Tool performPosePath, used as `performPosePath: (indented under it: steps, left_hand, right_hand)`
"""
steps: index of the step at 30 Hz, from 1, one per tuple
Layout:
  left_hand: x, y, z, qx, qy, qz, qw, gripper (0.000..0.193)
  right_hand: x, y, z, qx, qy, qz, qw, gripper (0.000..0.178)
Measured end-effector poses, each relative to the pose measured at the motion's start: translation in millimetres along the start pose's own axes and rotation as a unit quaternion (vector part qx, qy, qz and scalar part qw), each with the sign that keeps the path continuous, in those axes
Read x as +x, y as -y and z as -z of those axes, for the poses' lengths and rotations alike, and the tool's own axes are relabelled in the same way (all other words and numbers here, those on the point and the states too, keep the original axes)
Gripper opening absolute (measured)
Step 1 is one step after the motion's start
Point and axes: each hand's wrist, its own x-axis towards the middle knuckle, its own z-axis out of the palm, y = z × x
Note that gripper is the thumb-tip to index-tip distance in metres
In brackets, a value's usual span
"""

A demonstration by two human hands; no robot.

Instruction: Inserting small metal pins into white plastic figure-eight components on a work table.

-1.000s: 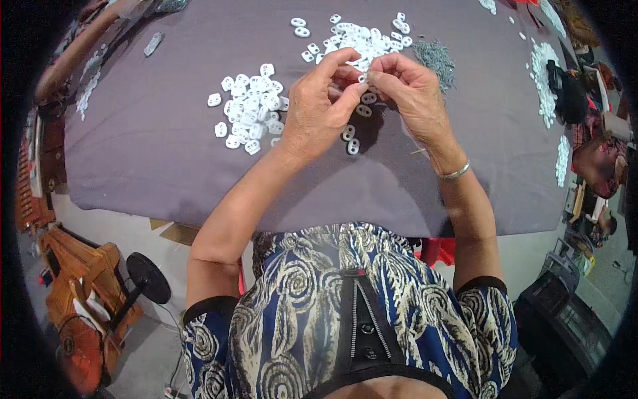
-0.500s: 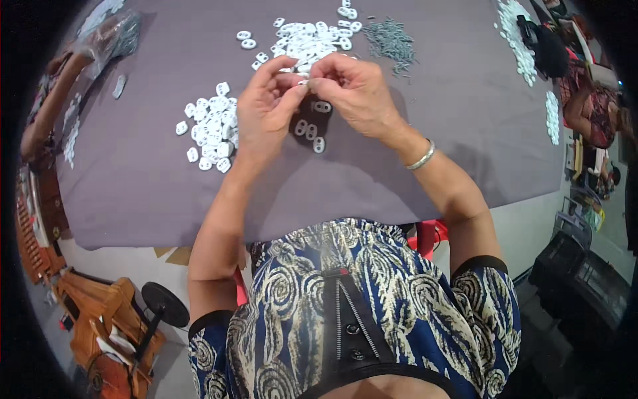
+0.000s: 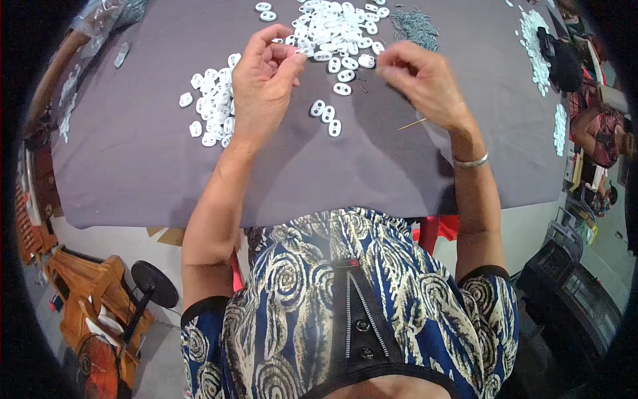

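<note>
My left hand [image 3: 264,83] pinches a small white plastic piece [image 3: 304,52] between thumb and forefinger. The piece resembles the oval two-hole parts lying about, though the fingertips cover some of it. To the right, my right hand [image 3: 425,80] is held apart with its fingers curled and thumb pressed in; what is in it, if anything, is hidden. A thin yellowish stick [image 3: 412,124] juts out beneath that hand by the wrist. Loose white two-hole ovals [image 3: 342,88] lie between the hands. Beside them are a couple of tiny dark rods [image 3: 363,89].
Beyond the hands is a large heap of white ovals [image 3: 332,26], next to a pile of small grey rods [image 3: 415,28]. Another white heap [image 3: 214,100] sits left of my left forearm. A grey cloth [image 3: 359,173] covers the table. Other people's arms show at both sides.
My right hand has parted from my left and swung right. The left hand keeps its white piece. The stick under the right hand now shows. The view has shifted slightly.
</note>
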Motion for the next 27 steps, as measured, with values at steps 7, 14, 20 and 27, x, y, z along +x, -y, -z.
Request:
performPosePath:
  steps: [7, 14, 20, 27]
  left_hand:
    - [-7, 6, -10, -0.014, 0.047, -0.017, 0.999, 0.033]
    - [-13, 9, -18, -0.014, 0.066, 0.007, 0.998, 0.034]
    - [-13, 6, -18, 0.006, 0.088, 0.027, 0.996, 0.034]
    - [-10, 9, -16, 0.019, 0.112, 0.029, 0.993, 0.039]
  right_hand:
    - [-5, 13, -23, -0.129, 0.063, 0.031, 0.989, 0.013]
    - [-6, 16, -22, -0.085, 0.036, 0.023, 0.995, 0.012]
    - [12, 21, -25, 0.239, 0.030, -0.072, 0.968, 0.011]
    - [20, 16, -34, 0.197, 0.029, -0.048, 0.979, 0.013]
